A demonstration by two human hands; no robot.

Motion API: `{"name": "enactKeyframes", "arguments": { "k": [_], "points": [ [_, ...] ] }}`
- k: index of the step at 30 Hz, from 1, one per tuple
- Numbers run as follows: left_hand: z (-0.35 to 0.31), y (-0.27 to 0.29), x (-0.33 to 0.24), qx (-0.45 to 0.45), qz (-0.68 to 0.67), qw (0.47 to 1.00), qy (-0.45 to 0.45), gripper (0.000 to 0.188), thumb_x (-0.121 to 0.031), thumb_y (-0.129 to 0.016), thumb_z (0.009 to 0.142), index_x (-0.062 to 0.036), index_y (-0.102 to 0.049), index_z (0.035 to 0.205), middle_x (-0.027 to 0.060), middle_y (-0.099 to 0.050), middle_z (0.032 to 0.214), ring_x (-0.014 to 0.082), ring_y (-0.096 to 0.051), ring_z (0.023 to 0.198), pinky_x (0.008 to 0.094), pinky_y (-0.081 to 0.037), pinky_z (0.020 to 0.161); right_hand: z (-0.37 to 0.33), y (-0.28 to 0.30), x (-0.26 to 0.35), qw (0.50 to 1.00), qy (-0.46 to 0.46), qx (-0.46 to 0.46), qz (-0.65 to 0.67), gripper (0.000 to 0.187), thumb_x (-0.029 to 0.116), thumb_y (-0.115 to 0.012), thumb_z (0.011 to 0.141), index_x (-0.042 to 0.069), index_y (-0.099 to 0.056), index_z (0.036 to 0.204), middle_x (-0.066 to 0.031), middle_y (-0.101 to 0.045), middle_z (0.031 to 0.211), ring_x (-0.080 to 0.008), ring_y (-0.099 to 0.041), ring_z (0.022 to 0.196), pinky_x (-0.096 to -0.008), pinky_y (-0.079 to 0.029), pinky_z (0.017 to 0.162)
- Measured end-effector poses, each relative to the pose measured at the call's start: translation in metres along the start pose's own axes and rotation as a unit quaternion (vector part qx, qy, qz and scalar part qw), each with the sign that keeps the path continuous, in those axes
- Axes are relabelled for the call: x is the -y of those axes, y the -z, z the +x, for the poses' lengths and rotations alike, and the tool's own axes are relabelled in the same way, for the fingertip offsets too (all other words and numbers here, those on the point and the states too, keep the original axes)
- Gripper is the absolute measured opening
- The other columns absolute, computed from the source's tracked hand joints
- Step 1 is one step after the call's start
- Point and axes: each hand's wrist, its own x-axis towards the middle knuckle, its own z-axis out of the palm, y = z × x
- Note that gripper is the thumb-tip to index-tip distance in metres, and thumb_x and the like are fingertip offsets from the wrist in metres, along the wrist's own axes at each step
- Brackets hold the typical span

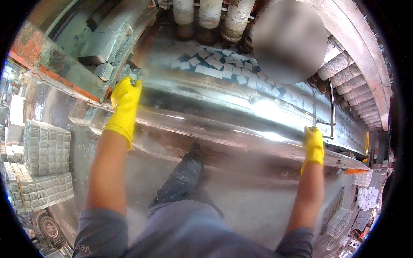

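Note:
A long, shiny metal panel (206, 112) stretches across in front of me, its surface partly smeared by blur and glare. My left hand (124, 103), in a yellow rubber glove, is closed at the panel's left end, beside the machine's rusty frame. At the other end my right hand (313, 145), gloved the same way, is curled round the panel's edge; its fingertips are partly hidden. A bent metal rod (332, 114) stands just beyond the right hand. Behind the panel, many flat, pale rectangular pieces (228, 69) lie scattered on a wet, dark surface.
Thick, crusted cylinders (210, 15) stand along the machine's far side, with more at the right (350, 86). An orange-edged beam (47, 64) runs at the left. Stacked pale plastic crates (47, 146) are on the floor at left, near a wheel (49, 226). More crates (340, 221) sit lower right.

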Motion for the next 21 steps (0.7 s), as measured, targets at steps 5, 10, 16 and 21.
{"name": "enactKeyframes", "arguments": {
  "k": [5,10,16,21],
  "points": [
    [-0.006,-0.003,0.008,-0.016,-0.011,1.000,-0.015,0.046,-0.047,-0.067,0.087,-0.0086,-0.071,0.111,0.0179,-0.073,0.107,0.0359,-0.068,0.104,0.0447,-0.052,0.089,-0.005,0.000,-0.005,1.000,0.001,-0.002,-0.009,0.039,0.035,-0.071,0.094,0.003,-0.063,0.115,-0.0144,-0.071,0.091,-0.0257,-0.071,0.076,-0.0420,-0.062,0.056],
    [-0.017,-0.002,0.009,-0.021,0.003,1.000,-0.010,0.047,-0.048,-0.065,0.088,-0.0087,-0.071,0.114,0.0195,-0.072,0.109,0.0366,-0.068,0.105,0.0450,-0.052,0.091,-0.017,0.003,-0.009,1.000,-0.005,-0.002,-0.001,0.039,0.034,-0.070,0.095,0.003,-0.064,0.117,-0.0142,-0.071,0.091,-0.0260,-0.071,0.074,-0.0420,-0.062,0.056],
    [-0.028,0.006,0.011,-0.014,0.008,1.000,-0.011,0.049,-0.049,-0.064,0.088,-0.0093,-0.070,0.116,0.0200,-0.071,0.112,0.0367,-0.068,0.107,0.0451,-0.052,0.092,-0.031,0.007,-0.015,1.000,-0.012,0.011,-0.011,0.039,0.033,-0.070,0.095,0.003,-0.063,0.118,-0.0153,-0.072,0.093,-0.0253,-0.071,0.076,-0.0418,-0.062,0.058],
    [-0.034,0.011,0.012,-0.022,0.012,1.000,-0.011,0.048,-0.049,-0.066,0.087,-0.0094,-0.071,0.113,0.0196,-0.072,0.109,0.0359,-0.068,0.105,0.0450,-0.053,0.089,-0.040,0.004,-0.018,1.000,-0.004,0.002,0.005,0.038,0.033,-0.070,0.095,0.003,-0.063,0.118,-0.0159,-0.072,0.096,-0.0246,-0.072,0.084,-0.0414,-0.063,0.059]
  ]
}}
